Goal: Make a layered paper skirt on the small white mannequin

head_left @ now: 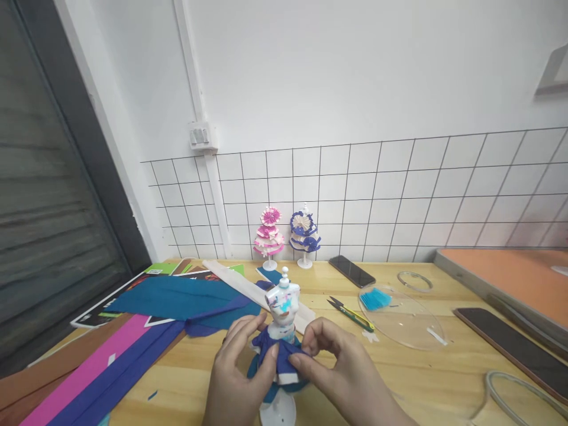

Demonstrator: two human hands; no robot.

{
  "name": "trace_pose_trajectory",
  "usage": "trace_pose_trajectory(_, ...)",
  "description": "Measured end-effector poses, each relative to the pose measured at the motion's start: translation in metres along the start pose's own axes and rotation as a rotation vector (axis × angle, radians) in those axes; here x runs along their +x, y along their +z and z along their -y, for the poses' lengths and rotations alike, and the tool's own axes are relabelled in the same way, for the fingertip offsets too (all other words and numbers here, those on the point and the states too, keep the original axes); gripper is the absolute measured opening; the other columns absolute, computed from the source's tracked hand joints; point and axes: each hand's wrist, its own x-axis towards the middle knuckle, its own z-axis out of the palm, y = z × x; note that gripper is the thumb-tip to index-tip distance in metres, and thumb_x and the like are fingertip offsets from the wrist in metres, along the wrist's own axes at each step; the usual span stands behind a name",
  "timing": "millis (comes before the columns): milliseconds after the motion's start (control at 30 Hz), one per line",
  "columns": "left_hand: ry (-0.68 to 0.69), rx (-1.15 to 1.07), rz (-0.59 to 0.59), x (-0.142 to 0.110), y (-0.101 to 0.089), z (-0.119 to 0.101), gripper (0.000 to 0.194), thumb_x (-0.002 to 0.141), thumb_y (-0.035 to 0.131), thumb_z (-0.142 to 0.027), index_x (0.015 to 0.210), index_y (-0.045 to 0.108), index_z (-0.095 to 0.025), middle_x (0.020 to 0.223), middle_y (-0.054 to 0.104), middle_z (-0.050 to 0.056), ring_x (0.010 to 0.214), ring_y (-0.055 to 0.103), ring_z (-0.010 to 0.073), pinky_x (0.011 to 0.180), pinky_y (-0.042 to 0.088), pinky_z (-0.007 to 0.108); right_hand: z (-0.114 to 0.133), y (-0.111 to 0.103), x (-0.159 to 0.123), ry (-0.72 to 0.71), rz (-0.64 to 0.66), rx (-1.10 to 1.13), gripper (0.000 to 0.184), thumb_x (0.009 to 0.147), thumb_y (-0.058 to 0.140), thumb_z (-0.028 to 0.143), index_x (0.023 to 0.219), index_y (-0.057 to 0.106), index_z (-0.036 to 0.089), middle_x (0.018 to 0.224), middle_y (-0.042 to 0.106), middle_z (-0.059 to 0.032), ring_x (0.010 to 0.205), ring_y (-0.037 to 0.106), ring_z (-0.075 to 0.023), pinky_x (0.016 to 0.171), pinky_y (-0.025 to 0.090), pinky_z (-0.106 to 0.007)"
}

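Upright in front of me is a small white dress-form mannequin (282, 305) with paint-like smudges on its torso. A dark blue, white-edged skirt (287, 362) wraps its waist, over a teal layer. My left hand (235, 370) grips the skirt's left side, thumb pressed on the front. On the other side, my right hand (339, 361) pinches the skirt's edge between thumb and fingers. Below the skirt, the round white base (278, 408) rests on the wooden table (177, 378). The skirt's back is hidden.
Teal (177, 296), pink (93, 367) and blue strips (119, 373) lie at left. Two decorated mannequins, pink (269, 234) and blue (304, 234), stand by the wall. Yellow-handled snips (352, 315), a phone (352, 271), a clear disc (410, 325) and a larger dark device (510, 343) lie right.
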Motion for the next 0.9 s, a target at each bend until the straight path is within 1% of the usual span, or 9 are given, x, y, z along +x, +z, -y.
trace_pose_trajectory(100, 0.004, -0.011, -0.009, 0.0008, -0.001, -0.0005, 0.026, 0.072, 0.06, -0.02, 0.097, 0.063, -0.017, 0.094, 0.068, 0.009, 0.09, 0.064, 0.0213, 0.077, 0.055, 0.032, 0.0015, -0.0014, -0.0003, -0.039, 0.048, -0.08, 0.006, 0.072, 0.061, 0.022, 0.076, 0.061, 0.018, 0.066, 0.061, -0.0006, 0.065, 0.055, -0.0153, 0.062, 0.045, -0.025)
trace_pose_trajectory(233, 0.027, -0.029, -0.021, 0.0021, -0.0022, -0.003, 0.02, 0.071, 0.06, -0.018, 0.091, 0.065, -0.017, 0.09, 0.068, 0.009, 0.086, 0.065, 0.0204, 0.074, 0.055, 0.03, 0.0032, -0.0029, -0.0019, -0.182, 0.066, -0.17, 0.013, 0.079, 0.055, 0.024, 0.071, 0.063, 0.017, 0.067, 0.061, -0.0029, 0.065, 0.055, -0.0148, 0.061, 0.043, -0.023)
trace_pose_trajectory(333, 0.036, -0.048, -0.013, 0.0027, -0.0023, -0.0045, 0.018, 0.072, 0.059, -0.016, 0.088, 0.066, -0.018, 0.087, 0.068, 0.007, 0.084, 0.065, 0.0194, 0.073, 0.055, 0.029, 0.0038, -0.0036, -0.0035, -0.291, 0.112, -0.156, 0.013, 0.082, 0.053, 0.022, 0.075, 0.063, 0.017, 0.071, 0.061, -0.0033, 0.067, 0.056, -0.0137, 0.061, 0.043, -0.021)
trace_pose_trajectory(433, 0.042, -0.071, 0.0, 0.0022, -0.0018, -0.005, 0.019, 0.071, 0.059, -0.015, 0.088, 0.065, -0.019, 0.088, 0.067, 0.006, 0.084, 0.064, 0.0189, 0.074, 0.054, 0.029, 0.004, -0.0044, -0.0047, -0.334, 0.169, -0.129, 0.014, 0.084, 0.051, 0.02, 0.078, 0.063, 0.018, 0.074, 0.062, -0.0032, 0.07, 0.057, -0.013, 0.064, 0.043, -0.02)
trace_pose_trajectory(533, 0.026, -0.087, 0.016, 0.0017, -0.0018, -0.0054, 0.019, 0.071, 0.06, -0.016, 0.089, 0.065, -0.019, 0.09, 0.067, 0.007, 0.086, 0.064, 0.0194, 0.075, 0.054, 0.029, 0.0038, -0.0045, -0.0042, -0.308, 0.169, -0.117, 0.015, 0.086, 0.048, 0.021, 0.08, 0.062, 0.018, 0.071, 0.061, -0.002, 0.066, 0.056, -0.0122, 0.062, 0.043, -0.019)
trace_pose_trajectory(667, -0.016, -0.09, 0.06, 0.0017, -0.0026, -0.0052, 0.018, 0.073, 0.059, -0.017, 0.09, 0.065, -0.019, 0.091, 0.067, 0.007, 0.087, 0.064, 0.0199, 0.076, 0.053, 0.03, 0.0017, -0.0011, -0.0018, -0.197, 0.166, -0.073, 0.021, 0.087, 0.046, 0.027, 0.077, 0.061, 0.017, 0.063, 0.056, 0.0005, 0.056, 0.051, -0.0107, 0.055, 0.041, -0.019)
trace_pose_trajectory(800, -0.014, -0.088, 0.069, 0.0009, -0.0029, -0.0031, 0.019, 0.073, 0.059, -0.017, 0.091, 0.065, -0.02, 0.092, 0.067, 0.007, 0.088, 0.064, 0.0201, 0.077, 0.053, 0.03, 0.0002, 0.0023, -0.0018, -0.081, 0.141, -0.012, 0.022, 0.084, 0.049, 0.032, 0.073, 0.06, 0.016, 0.056, 0.052, 0.0022, 0.05, 0.047, -0.0102, 0.05, 0.039, -0.02)
trace_pose_trajectory(900, -0.007, -0.084, 0.077, 0.0004, -0.0029, -0.0027, 0.02, 0.073, 0.059, -0.016, 0.091, 0.065, -0.02, 0.093, 0.066, 0.007, 0.089, 0.063, 0.02, 0.078, 0.052, 0.03, 0.0007, 0.0024, -0.0025, -0.06, 0.108, 0.002, 0.021, 0.082, 0.051, 0.032, 0.071, 0.058, 0.016, 0.053, 0.05, 0.003, 0.049, 0.046, -0.0103, 0.05, 0.039, -0.02)
